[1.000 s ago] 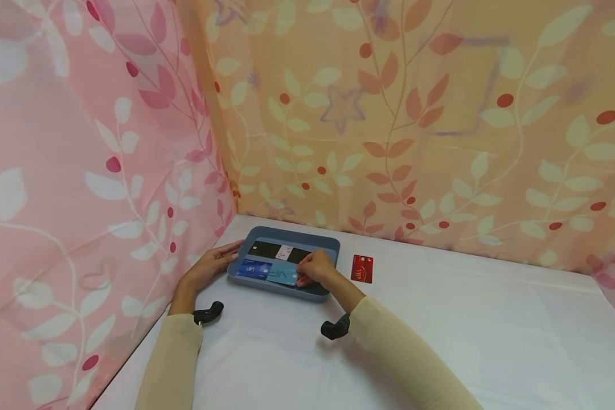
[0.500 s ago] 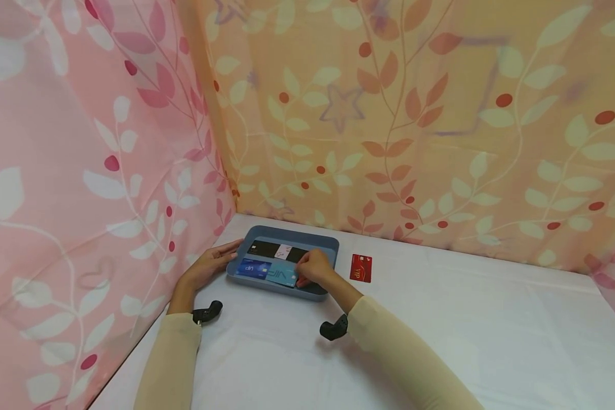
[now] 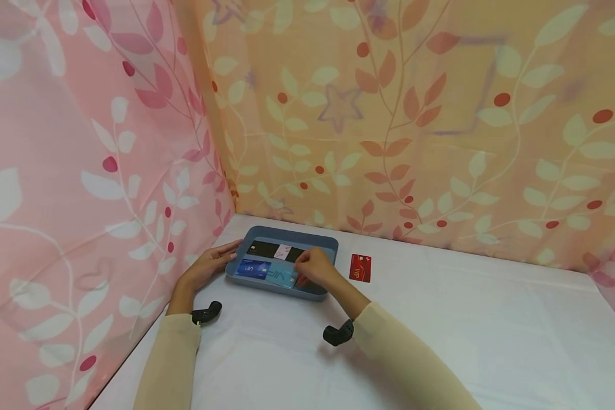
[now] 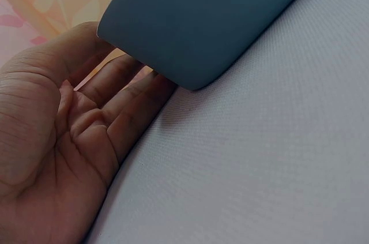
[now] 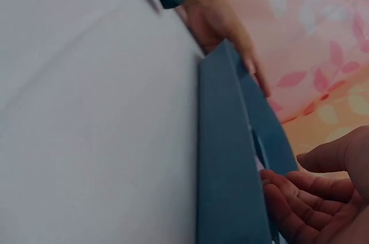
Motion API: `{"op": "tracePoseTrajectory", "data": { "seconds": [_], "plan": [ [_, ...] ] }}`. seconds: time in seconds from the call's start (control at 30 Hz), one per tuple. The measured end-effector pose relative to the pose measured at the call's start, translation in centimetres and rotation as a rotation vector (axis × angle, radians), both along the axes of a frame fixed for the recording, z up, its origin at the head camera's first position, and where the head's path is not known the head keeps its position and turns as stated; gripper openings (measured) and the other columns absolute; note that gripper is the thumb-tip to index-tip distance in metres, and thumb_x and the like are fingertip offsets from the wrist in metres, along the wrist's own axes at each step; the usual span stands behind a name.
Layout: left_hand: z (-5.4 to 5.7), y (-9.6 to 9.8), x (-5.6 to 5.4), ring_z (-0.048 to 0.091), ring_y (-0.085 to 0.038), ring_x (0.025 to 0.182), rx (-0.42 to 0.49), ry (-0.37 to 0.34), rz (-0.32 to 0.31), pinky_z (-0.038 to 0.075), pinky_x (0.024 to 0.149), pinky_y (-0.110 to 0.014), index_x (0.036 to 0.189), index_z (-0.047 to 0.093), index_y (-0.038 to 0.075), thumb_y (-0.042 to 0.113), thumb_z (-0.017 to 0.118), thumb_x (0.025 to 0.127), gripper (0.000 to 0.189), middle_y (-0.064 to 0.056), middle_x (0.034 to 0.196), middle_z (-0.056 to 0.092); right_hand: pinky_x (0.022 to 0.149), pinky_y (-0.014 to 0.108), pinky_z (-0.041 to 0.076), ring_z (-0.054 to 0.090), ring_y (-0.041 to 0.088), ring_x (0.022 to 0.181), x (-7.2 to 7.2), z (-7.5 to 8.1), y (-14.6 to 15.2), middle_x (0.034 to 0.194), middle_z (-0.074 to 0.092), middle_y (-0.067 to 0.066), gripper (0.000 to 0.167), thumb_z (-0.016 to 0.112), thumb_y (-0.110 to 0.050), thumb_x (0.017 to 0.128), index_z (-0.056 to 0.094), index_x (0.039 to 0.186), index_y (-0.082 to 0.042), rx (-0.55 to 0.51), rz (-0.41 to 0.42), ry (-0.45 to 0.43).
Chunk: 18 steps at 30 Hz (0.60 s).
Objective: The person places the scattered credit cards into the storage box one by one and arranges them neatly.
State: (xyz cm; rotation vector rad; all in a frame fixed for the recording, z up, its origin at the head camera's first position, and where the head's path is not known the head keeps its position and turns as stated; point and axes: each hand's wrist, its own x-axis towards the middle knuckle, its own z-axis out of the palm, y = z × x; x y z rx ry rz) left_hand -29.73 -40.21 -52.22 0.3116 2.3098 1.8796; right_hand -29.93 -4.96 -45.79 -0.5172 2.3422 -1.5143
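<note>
A blue-grey tray [image 3: 282,290] sits on the white table. In its front row lie a dark blue VIP card [image 3: 253,269] and a light blue VIP card [image 3: 282,276]; black cards [image 3: 262,249] with a pale patterned piece [image 3: 282,252] between them fill the back row. My left hand [image 3: 208,267] rests its extended fingers against the tray's left end, as the left wrist view also shows. Over the light blue card's right end is my right hand [image 3: 315,266], fingertips low inside the tray. In the right wrist view its thumb [image 5: 326,157] stands apart from the bent fingers [image 5: 305,198].
A red VIP card [image 3: 360,268] lies on the table [image 3: 466,324] just right of the tray. Floral cloth walls [image 3: 389,114] rise behind and at the left. Each wrist wears a black camera [image 3: 338,333].
My right wrist and sleeve have shifted slightly to the right and down in the head view. The left hand stays at the tray's end, and the cards keep their layout.
</note>
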Motion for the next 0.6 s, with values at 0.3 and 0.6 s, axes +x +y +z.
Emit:
{"op": "tracePoseTrajectory", "data": {
  "seconds": [0.3,0.6],
  "plan": [
    [0.2,0.2,0.1,0.024,-0.028,0.153,-0.008,-0.001,0.007,0.039,0.108,-0.021,0.157,0.040,0.014,0.022,0.056,0.106,0.054,-0.005,0.164,0.033,0.067,0.039,0.063,0.074,0.032,0.072,1.0,1.7,1.9,0.086,0.073,0.020,0.024,0.065,-0.015,0.099,0.073,0.109,0.005,-0.050,0.010,0.030],
    [0.4,0.5,0.2,0.028,-0.029,0.152,-0.021,-0.013,0.029,0.039,0.110,-0.028,0.157,0.041,0.017,0.020,0.056,0.106,0.053,-0.005,0.163,0.035,0.068,0.042,0.063,0.074,0.032,0.072,2.3,3.1,4.0,0.082,0.074,0.009,0.016,0.068,-0.016,0.098,0.075,0.107,-0.004,-0.065,-0.041,0.111]
  ]
}}
